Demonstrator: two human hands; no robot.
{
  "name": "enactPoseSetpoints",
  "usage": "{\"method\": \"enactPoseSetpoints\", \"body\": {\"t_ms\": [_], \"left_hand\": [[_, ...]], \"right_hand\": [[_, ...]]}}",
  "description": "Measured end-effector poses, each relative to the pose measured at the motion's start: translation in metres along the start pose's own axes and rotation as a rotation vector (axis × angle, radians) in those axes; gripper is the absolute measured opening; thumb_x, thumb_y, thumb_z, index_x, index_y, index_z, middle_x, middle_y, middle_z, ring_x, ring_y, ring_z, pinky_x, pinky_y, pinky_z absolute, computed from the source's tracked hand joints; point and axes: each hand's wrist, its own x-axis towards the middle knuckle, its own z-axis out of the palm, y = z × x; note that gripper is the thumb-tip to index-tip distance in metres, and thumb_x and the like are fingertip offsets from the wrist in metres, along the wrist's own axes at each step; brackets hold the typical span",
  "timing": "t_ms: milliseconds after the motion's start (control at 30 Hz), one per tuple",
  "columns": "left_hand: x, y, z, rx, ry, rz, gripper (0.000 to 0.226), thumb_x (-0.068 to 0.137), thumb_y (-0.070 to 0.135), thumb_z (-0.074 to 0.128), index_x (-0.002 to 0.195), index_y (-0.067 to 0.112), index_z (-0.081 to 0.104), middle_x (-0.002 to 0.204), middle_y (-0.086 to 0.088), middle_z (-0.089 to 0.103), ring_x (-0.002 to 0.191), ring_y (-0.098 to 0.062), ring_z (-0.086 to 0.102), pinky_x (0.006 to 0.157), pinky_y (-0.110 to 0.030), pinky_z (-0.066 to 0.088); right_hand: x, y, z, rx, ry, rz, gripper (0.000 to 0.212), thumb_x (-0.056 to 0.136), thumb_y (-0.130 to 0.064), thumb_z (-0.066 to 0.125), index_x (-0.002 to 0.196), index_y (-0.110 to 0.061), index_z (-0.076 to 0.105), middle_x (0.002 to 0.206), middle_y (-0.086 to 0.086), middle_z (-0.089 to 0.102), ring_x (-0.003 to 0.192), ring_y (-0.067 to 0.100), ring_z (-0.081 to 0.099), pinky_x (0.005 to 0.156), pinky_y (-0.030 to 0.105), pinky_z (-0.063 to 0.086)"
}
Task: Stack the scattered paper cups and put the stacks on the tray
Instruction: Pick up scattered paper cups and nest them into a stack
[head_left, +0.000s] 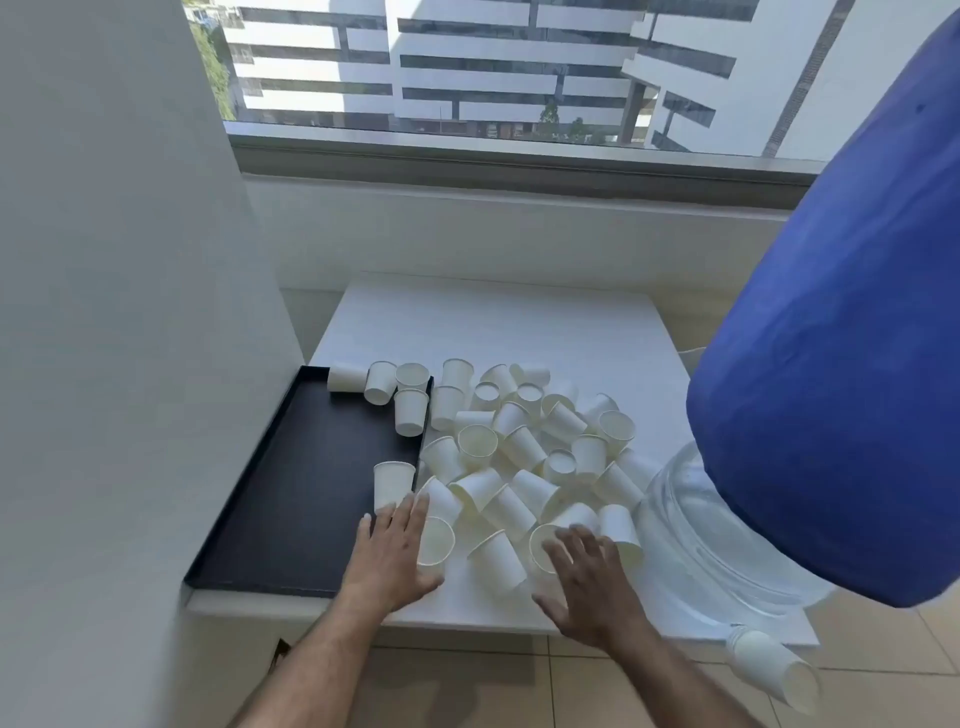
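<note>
While both hands hover over the near edge of the white desk (519, 322), neither grips anything. Fingers spread, the left hand (392, 553) lies flat with its fingertips (422, 500) touching an upright cup (393, 484) on the black tray (306, 493) and a tipped cup (435, 540) beside it. Also spread and empty, the right hand (589, 577) rests over the rim of another tipped cup (543, 545). A heap of loose cups (524, 447) covers the desk middle; four more (387, 387) lie at the tray's far corner. A blue water bottle (841, 374) crowds the right side.
</note>
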Motion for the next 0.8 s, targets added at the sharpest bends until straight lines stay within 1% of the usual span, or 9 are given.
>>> {"method": "enactPoseSetpoints", "body": {"t_ms": [33, 100, 200, 333, 400, 533, 633, 733, 800], "left_hand": [[0.000, 0.000, 0.001, -0.007, -0.022, 0.000, 0.108, 0.081, 0.064, 0.054, 0.157, 0.020, -0.009, 0.166, 0.000, 0.008, 0.148, -0.024, 0.016, 0.122, -0.049, 0.018], [0.001, 0.001, 0.006, 0.024, -0.033, -0.007, 0.107, 0.082, 0.061, 0.057, 0.157, 0.020, -0.007, 0.164, 0.002, 0.014, 0.145, -0.021, 0.022, 0.118, -0.046, 0.023], [0.004, 0.005, 0.011, 0.045, -0.042, -0.018, 0.102, 0.086, 0.061, 0.055, 0.158, 0.018, -0.004, 0.159, 0.004, 0.024, 0.142, -0.021, 0.027, 0.115, -0.044, 0.028], [0.007, 0.008, 0.016, 0.063, -0.020, -0.046, 0.086, 0.092, 0.061, 0.048, 0.156, 0.018, 0.011, 0.152, 0.005, 0.035, 0.135, -0.019, 0.035, 0.110, -0.042, 0.031], [0.006, 0.009, 0.019, 0.061, -0.012, -0.065, 0.084, 0.090, 0.063, 0.048, 0.154, 0.018, 0.017, 0.147, 0.005, 0.040, 0.131, -0.019, 0.039, 0.107, -0.041, 0.033], [0.000, 0.008, 0.020, 0.002, 0.054, -0.077, 0.079, 0.081, 0.063, 0.055, 0.145, 0.019, 0.040, 0.123, 0.004, 0.056, 0.116, -0.021, 0.051, 0.094, -0.037, 0.041], [-0.009, 0.006, 0.019, -0.155, 0.121, -0.056, 0.068, 0.075, 0.057, 0.062, 0.131, 0.020, 0.055, 0.109, 0.003, 0.057, 0.101, -0.020, 0.056, 0.086, -0.033, 0.046], [-0.021, 0.009, 0.018, -0.433, 0.167, -0.069, 0.058, 0.071, 0.049, 0.069, 0.122, 0.023, 0.057, 0.109, 0.006, 0.051, 0.089, -0.019, 0.061, 0.074, -0.032, 0.052], [-0.028, 0.013, 0.018, -0.575, 0.198, -0.070, 0.062, 0.068, 0.044, 0.073, 0.124, 0.023, 0.055, 0.113, 0.010, 0.051, 0.088, -0.018, 0.063, 0.073, -0.033, 0.053]], "right_hand": [[-0.001, 0.000, 0.002, -0.025, -0.032, -0.027, 0.061, 0.066, -0.060, 0.070, 0.110, -0.019, 0.063, 0.117, 0.004, 0.064, 0.111, 0.030, 0.061, 0.082, 0.047, 0.054], [-0.004, -0.002, 0.009, -0.064, -0.009, -0.046, 0.049, 0.060, -0.051, 0.078, 0.098, -0.022, 0.067, 0.106, 0.001, 0.067, 0.103, 0.027, 0.065, 0.072, 0.043, 0.056], [-0.005, -0.003, 0.015, -0.070, 0.005, -0.031, 0.031, 0.058, -0.036, 0.083, 0.081, -0.024, 0.066, 0.090, -0.003, 0.067, 0.092, 0.024, 0.067, 0.064, 0.039, 0.054], [-0.004, -0.003, 0.016, -0.074, 0.021, -0.012, 0.031, 0.044, -0.017, 0.084, 0.066, -0.025, 0.062, 0.072, -0.005, 0.063, 0.075, 0.022, 0.064, 0.056, 0.036, 0.049], [-0.003, -0.004, 0.019, -0.083, 0.027, -0.018, 0.033, 0.040, -0.015, 0.083, 0.062, -0.025, 0.061, 0.067, -0.005, 0.062, 0.071, 0.022, 0.064, 0.053, 0.035, 0.048], [-0.008, -0.005, 0.021, -0.034, 0.042, -0.022, 0.031, 0.041, -0.017, 0.083, 0.059, -0.025, 0.058, 0.060, -0.007, 0.060, 0.069, 0.020, 0.063, 0.054, 0.032, 0.048], [-0.016, -0.002, 0.022, 0.047, 0.091, -0.007, 0.034, 0.044, -0.015, 0.086, 0.059, -0.024, 0.056, 0.056, -0.007, 0.059, 0.071, 0.020, 0.065, 0.055, 0.032, 0.050], [-0.023, 0.005, 0.021, 0.223, 0.227, 0.031, 0.031, 0.059, -0.006, 0.085, 0.067, -0.020, 0.058, 0.063, -0.005, 0.062, 0.079, 0.022, 0.064, 0.061, 0.034, 0.053], [-0.025, 0.007, 0.017, 0.382, 0.366, 0.077, 0.024, 0.071, -0.002, 0.080, 0.079, -0.017, 0.065, 0.075, -0.003, 0.065, 0.083, 0.022, 0.061, 0.070, 0.033, 0.052]]}}
